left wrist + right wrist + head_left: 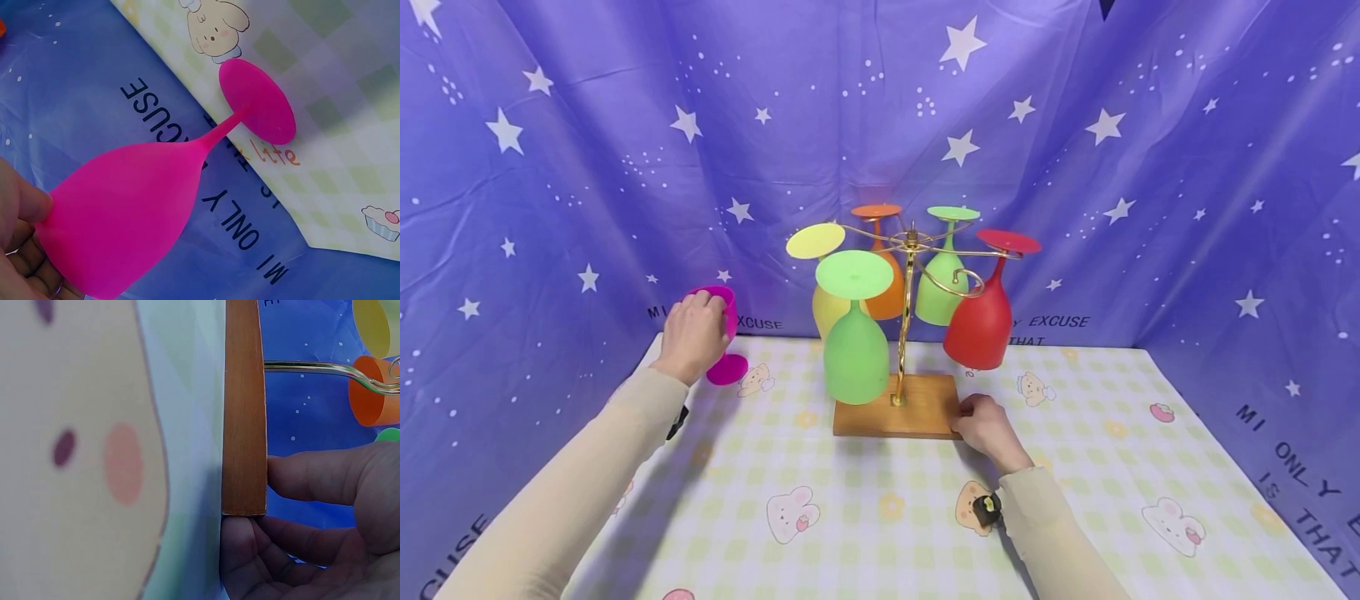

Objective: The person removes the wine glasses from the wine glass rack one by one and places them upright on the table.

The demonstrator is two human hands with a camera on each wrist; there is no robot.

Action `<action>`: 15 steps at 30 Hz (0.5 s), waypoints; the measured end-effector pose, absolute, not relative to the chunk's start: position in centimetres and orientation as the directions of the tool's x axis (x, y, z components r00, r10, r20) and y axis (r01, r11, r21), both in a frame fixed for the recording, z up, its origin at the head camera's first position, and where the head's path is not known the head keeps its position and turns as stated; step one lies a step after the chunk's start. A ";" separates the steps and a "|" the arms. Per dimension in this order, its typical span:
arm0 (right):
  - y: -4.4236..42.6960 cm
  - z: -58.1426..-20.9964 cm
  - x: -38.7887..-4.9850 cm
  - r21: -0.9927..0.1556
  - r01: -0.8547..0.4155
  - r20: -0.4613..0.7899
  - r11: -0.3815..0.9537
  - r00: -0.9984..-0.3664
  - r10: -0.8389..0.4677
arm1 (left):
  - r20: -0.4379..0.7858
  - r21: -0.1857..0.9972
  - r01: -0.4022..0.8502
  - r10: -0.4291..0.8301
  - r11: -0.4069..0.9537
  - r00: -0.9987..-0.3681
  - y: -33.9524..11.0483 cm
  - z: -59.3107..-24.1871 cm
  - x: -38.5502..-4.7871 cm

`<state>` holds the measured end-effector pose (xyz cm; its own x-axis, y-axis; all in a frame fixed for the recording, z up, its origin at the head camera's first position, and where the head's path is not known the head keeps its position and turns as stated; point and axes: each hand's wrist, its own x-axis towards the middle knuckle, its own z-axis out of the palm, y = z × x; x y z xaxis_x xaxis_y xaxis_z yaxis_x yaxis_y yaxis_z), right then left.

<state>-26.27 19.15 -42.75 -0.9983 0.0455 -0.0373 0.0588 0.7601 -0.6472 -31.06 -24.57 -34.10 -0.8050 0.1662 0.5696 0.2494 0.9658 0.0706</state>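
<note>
At the back left, my left hand (694, 329) holds a magenta goblet (134, 206) by the rim of its bowl, thumb on one side and fingers on the other. Its foot (727, 370) points down at the table; whether it touches the cloth I cannot tell. My right hand (988, 427) grips the right end of a stemware rack's wooden base (928, 404), thumb on top and curled fingers against the end. Upside down on the rack hang two green goblets (856, 358), a yellow goblet (816, 242), an orange goblet (887, 279) and a red goblet (985, 325).
A twisted gold post (906, 325) carries the rack's wire arms. One curled wire loop (973, 285) at the front right holds no goblet. The checked tablecloth (850, 475) has cartoon prints, and a blue starry curtain (850, 108) surrounds the table's back and sides.
</note>
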 end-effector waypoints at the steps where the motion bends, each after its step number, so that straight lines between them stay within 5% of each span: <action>1: 19.1 -42.7 -26.3 -0.647 0.059 -0.037 0.760 -0.998 0.045 | 0.573 0.070 0.250 0.166 0.966 -0.803 -24.5 -34.1 -31.0; 15: 19.1 -42.8 -26.2 -0.644 0.063 -0.034 0.763 -0.998 0.054 | 0.623 0.072 0.255 0.156 0.964 -0.766 -24.4 -34.3 -31.0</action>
<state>-26.22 19.09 -42.76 -0.9980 0.0537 -0.0341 0.0631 0.7627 -0.6436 -31.01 -24.35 -34.28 -0.7662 0.1560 0.6234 0.2551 0.9642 0.0722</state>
